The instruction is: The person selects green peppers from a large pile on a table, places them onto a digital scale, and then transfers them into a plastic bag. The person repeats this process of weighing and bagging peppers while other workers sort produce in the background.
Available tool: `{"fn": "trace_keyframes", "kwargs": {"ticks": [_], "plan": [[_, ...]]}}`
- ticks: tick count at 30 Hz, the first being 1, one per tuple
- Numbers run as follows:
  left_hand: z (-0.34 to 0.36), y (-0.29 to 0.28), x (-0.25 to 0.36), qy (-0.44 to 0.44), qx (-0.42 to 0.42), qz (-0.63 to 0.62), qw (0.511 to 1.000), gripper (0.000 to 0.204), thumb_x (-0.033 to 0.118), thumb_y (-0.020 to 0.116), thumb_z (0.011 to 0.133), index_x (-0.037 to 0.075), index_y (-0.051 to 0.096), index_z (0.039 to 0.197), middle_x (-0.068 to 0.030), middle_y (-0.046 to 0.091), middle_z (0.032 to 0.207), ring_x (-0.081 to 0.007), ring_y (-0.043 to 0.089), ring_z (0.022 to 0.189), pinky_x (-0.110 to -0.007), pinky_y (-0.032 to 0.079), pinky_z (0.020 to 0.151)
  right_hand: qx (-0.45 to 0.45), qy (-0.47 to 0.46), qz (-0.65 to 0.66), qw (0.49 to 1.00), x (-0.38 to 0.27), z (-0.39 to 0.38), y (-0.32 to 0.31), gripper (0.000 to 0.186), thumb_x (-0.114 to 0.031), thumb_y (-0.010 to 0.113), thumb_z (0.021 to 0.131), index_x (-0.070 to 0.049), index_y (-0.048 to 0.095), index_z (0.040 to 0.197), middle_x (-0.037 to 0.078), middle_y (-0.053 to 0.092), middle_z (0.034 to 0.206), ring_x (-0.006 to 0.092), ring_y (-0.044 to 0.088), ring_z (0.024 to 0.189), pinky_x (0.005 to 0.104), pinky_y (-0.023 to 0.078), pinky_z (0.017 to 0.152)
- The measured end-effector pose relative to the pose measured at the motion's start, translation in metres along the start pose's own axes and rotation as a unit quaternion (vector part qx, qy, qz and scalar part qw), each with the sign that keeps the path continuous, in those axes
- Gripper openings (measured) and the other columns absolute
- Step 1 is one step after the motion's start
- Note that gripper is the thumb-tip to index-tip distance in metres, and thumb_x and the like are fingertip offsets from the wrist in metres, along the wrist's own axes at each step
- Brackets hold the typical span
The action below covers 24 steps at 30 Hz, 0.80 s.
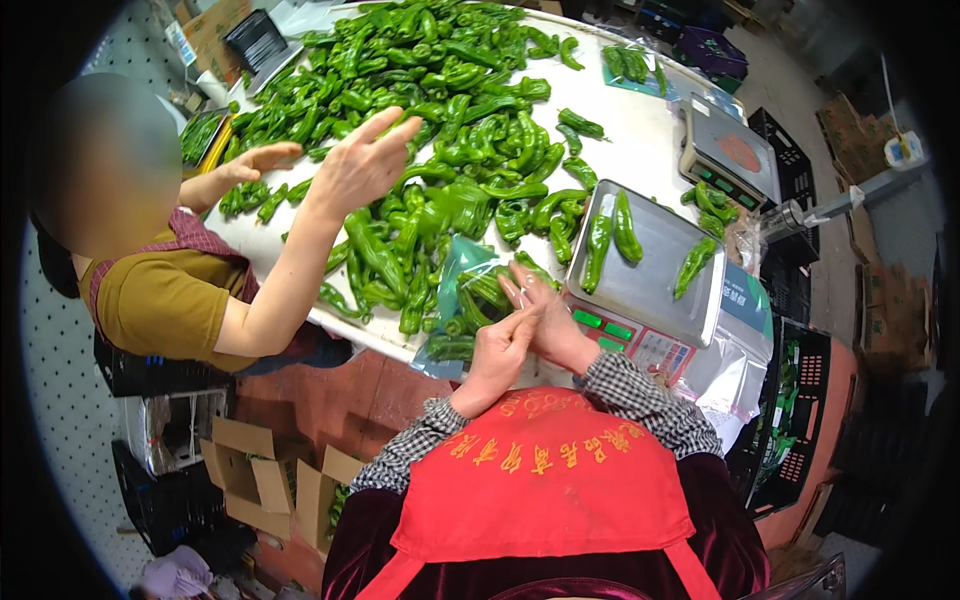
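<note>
Just left of fingers (514, 292): clear bag (464, 257) holding green peppers (485, 291).

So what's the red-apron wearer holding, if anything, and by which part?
The left hand and right hand meet at the right edge of the teal-marked clear bag; they seem to pinch it there, but overlap hides the exact hold.

We take near scale (648, 286) as landmark: three peppers (627, 230) on it. Bench (612, 112) carries scale, pepper heap (440, 110) left of it. Just left of scale, our left hand (500, 350) and right hand (555, 322) at bag (463, 257), peppers inside. Second scale (712, 132) beyond it, rightward. Co-worker (165, 310) well left of scale, across heap. Crate (815, 400) right of scale; cartons (250, 440) on floor (290, 400), left.
</note>
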<state>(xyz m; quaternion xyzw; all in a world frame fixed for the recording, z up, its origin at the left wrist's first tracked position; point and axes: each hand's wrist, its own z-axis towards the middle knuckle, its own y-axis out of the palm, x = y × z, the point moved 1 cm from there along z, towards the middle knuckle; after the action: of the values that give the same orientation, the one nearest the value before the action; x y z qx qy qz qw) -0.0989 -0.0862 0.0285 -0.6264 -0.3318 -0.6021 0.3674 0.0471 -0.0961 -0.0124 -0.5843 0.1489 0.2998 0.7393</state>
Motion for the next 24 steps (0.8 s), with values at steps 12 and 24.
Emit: {"fn": "trace_keyframes", "kwargs": {"ticks": [12,24], "plan": [[0.01,0.0,-0.009,-0.112,-0.022,-0.088,0.99,0.032,0.023,0.056,0.109,0.001,0.071,0.127,0.011,0.045,0.068,-0.0005,0.032,0.059,-0.023,0.024,0.051,0.253,0.194,-0.187,0.929,0.094,-0.015,-0.11,0.058,-0.015,0.078,0.083,0.0,0.055,0.134,0.022,0.057,0.125,0.0398,0.055,0.116,0.048,0.046,0.1],[0.013,0.001,-0.004,-0.105,-0.035,-0.083,0.99,0.037,0.027,0.052,0.111,-0.001,0.069,0.128,0.0111,0.036,0.061,-0.0003,0.027,0.052,-0.024,0.02,0.047,0.146,0.273,-0.163,0.937,0.102,-0.013,-0.084,0.07,-0.018,0.076,0.076,-0.008,0.053,0.142,0.019,0.056,0.108,0.0395,0.059,0.103,0.0498,0.05,0.088]]}}
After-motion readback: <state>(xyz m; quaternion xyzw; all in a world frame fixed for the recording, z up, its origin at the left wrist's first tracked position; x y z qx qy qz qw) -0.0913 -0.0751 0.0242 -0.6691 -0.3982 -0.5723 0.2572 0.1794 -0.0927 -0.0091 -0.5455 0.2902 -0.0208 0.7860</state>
